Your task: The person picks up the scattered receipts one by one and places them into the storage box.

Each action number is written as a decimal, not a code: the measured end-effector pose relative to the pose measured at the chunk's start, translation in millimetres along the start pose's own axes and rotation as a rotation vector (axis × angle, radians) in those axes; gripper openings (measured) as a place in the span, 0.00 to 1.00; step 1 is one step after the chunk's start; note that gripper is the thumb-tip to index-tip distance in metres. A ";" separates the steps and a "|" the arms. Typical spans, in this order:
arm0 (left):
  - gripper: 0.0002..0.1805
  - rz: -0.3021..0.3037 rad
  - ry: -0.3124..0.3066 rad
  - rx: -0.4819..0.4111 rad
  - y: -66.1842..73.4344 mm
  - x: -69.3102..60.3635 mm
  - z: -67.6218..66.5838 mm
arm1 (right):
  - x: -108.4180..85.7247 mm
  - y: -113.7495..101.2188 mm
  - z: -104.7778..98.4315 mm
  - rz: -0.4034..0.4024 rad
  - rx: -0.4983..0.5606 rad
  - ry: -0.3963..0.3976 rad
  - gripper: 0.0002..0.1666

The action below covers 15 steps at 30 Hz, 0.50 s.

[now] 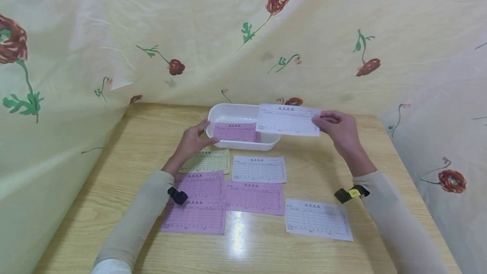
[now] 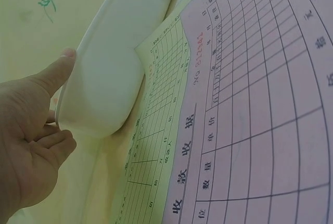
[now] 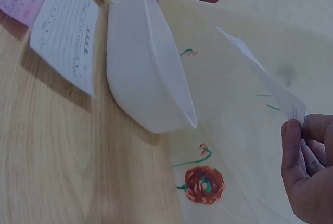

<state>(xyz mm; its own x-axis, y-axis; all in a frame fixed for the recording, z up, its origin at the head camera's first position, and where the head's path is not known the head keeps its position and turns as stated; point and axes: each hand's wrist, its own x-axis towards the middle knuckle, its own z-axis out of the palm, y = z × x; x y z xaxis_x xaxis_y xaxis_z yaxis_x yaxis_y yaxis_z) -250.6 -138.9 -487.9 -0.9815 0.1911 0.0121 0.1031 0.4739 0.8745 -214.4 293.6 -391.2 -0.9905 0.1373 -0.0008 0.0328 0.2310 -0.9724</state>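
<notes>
My right hand (image 1: 340,129) pinches a white receipt slip (image 1: 289,119) by its right end, between thumb and fingers. The slip is raised over the right part of a white plastic tray (image 1: 247,144), and in the right wrist view this paper (image 3: 265,75) shows nearly edge-on. At the tray's left end, my left hand (image 1: 193,138) grips the rim, seen closer in the left wrist view, where the hand (image 2: 31,146) has its thumb on the tray wall (image 2: 106,73). Inside the tray lies a pink receipt slip (image 1: 236,132).
In front of the tray lie a yellow slip (image 1: 209,162), a white slip (image 1: 258,169) and several pink slips (image 1: 254,198). Another white slip (image 1: 318,220) lies farther right on the wooden table (image 1: 262,248). A flowered cloth (image 1: 213,24) hangs behind.
</notes>
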 end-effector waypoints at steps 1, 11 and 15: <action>0.50 -0.004 -0.001 0.000 -0.1 0.2 -0.2 | 1.5 -1.8 3.2 -0.005 0.010 0.000 0.25; 0.50 0.011 -0.002 0.005 1.1 -1.0 -1.1 | 19.7 -9.1 33.4 -0.022 0.030 -0.012 0.25; 0.50 0.010 -0.005 0.005 2.2 -1.3 -1.5 | 25.9 -11.4 45.4 -0.018 0.030 -0.037 0.25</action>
<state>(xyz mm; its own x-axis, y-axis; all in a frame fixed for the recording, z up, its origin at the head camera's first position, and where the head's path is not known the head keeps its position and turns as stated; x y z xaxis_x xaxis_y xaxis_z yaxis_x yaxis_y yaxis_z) -249.4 -139.3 -485.3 -0.9795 0.2004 0.0185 0.1139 0.4759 0.8721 -246.4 250.8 -390.8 -0.9952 0.0979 0.0090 0.0112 0.2036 -0.9790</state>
